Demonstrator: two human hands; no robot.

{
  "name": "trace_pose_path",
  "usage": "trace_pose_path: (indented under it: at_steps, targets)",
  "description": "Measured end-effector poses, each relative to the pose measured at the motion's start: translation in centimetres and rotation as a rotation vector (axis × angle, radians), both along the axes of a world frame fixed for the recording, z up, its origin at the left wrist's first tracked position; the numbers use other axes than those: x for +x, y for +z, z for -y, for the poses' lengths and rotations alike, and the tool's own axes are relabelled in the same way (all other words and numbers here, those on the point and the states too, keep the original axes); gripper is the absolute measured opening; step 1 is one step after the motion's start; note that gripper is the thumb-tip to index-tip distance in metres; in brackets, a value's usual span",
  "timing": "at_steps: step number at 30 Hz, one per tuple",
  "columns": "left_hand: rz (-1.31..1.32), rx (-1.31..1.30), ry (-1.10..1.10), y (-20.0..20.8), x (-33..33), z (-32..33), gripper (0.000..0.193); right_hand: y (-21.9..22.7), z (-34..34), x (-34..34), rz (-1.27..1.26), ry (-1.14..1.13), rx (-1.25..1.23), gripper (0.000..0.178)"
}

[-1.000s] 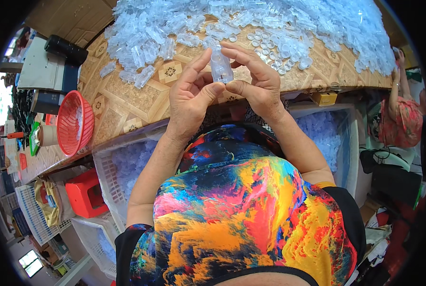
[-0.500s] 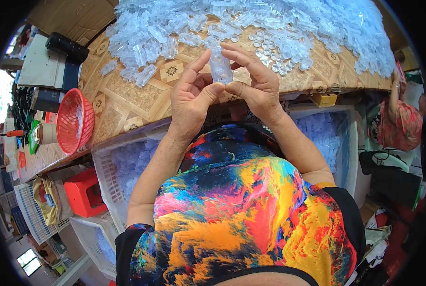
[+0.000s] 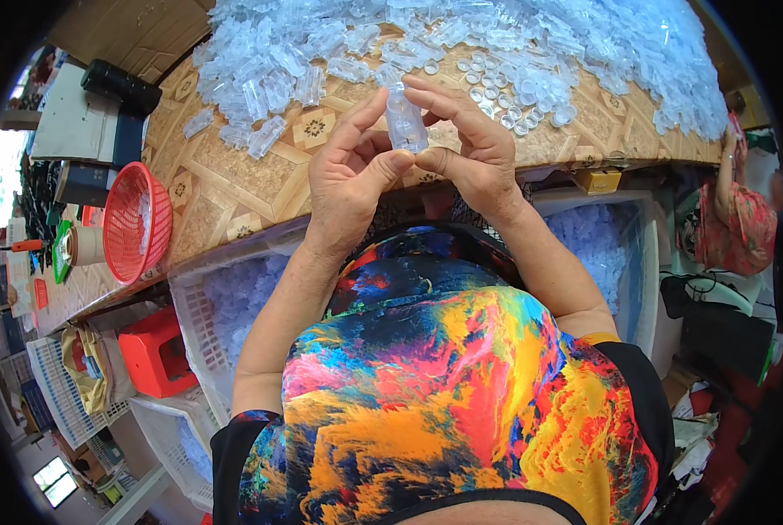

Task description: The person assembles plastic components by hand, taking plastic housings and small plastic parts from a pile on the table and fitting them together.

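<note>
A brown patterned bench [image 3: 225, 188] carries a heap of clear plastic pieces [image 3: 496, 26], past counting, from ten to two o'clock of the hands. Its near edge passes behind the wrists. Bare cover lies at eight o'clock, between them and one red basket [image 3: 115, 219]. Overlapping clear rings [image 3: 520, 129], uncountable, sit at two; one co-worker [image 3: 741, 232] is beyond three. The left hand [image 3: 343, 179] and right hand [image 3: 479, 166] pinch one clear piece [image 3: 405, 127] between thumbs and fingertips, over the bench's near side.

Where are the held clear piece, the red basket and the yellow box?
Clear piece [image 3: 404, 122]: head view, middle of body.
Red basket [image 3: 123, 226]: head view, inner wall.
Yellow box [image 3: 599, 182]: head view, visible side.
</note>
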State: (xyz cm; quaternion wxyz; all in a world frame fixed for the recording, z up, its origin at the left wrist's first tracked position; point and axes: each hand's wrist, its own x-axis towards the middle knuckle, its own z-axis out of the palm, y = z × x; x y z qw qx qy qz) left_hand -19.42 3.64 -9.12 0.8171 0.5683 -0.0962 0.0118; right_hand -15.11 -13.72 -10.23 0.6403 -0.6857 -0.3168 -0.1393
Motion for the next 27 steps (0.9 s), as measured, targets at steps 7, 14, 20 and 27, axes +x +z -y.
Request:
trace_pose_path:
  at_steps: [7,14,20,27]
  targets:
    - [-0.025,-0.016,-0.002,-0.4,0.3,-0.1,0.061,-0.1,0.1,0.3,-0.036,0.037,0.059,0.054]
    - [-0.053,-0.054,-0.001,-0.5,0.2,0.3,0.06,-0.4,0.4,0.4,-0.145,0.1,0.142,0.054]
    - [-0.074,-0.073,0.006,-0.9,0.2,0.1,0.06,-0.9,0.3,0.1,-0.282,0.131,0.156,0.053]
    - [-0.093,-0.09,0.005,-1.0,0.3,0.1,0.059,-0.6,0.0,0.3,-0.184,0.072,0.104,0.052]
